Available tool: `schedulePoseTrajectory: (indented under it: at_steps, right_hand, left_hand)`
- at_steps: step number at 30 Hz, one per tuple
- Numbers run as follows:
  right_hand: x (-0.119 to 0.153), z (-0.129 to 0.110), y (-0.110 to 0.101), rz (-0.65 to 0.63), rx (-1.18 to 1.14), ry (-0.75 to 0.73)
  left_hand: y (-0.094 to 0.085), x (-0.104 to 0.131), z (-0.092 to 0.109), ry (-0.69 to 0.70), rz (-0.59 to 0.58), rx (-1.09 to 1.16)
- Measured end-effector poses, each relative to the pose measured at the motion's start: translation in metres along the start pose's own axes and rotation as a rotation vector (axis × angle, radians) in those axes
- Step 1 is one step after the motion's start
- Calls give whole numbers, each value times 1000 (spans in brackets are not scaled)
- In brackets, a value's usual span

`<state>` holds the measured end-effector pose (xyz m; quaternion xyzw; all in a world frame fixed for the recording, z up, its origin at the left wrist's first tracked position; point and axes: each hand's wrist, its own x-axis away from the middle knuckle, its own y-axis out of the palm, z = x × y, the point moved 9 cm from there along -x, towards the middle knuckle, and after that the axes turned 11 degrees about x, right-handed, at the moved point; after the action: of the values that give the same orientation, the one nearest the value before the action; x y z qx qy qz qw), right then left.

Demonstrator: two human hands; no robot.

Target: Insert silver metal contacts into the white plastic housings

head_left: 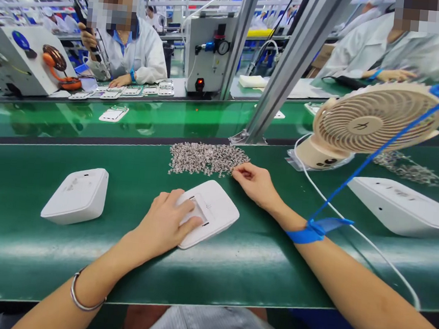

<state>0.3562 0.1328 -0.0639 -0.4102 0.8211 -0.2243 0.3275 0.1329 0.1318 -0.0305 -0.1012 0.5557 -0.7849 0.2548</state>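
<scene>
While left hand splays, right hand pinches

Readable text: none for certain
Beige fan: dark stylised logo on hub, letters unclear
Middle white unit: tiny dark marks, unreadable
Left white unit: faint print on upper face, illegible
Right white unit: small grey marking, illegible
Blue oval label: on pale machine, too blurred to read

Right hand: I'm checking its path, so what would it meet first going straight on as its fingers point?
Most likely the pile of small parts; the right hand is at its right edge, though contact is unclear.
</scene>
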Motion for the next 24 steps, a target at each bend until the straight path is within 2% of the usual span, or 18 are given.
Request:
schedulePoseTrajectory:
  at_steps: [5,7,9,11,14,18,22,24]
  right_hand:
    - [1,20,-5,76,-21,103]
    - [3,21,-8,114,11,108]
    - [4,10,-10,170,119,17]
    - [8,-10,-7,198,283,-162]
    - [14,-31,8,151,469,-364]
    - [17,-36,19,80,553,-425]
    - [17,-39,17,68,566,-428]
    - [19,-43,14,70,541,-410]
  left_hand:
    - [-6,1,-6,-61,52,-70]
    - [-5,2,-2,-34,45,-78]
    - [-1,4,9,48,11,-56]
    - [3,7,22,142,-20,-29]
    - [3,11,33,211,2,-23]
    - [-5,13,33,245,99,-69]
    - [2,12,29,217,31,-168]
    - [0,11,29,204,59,-204]
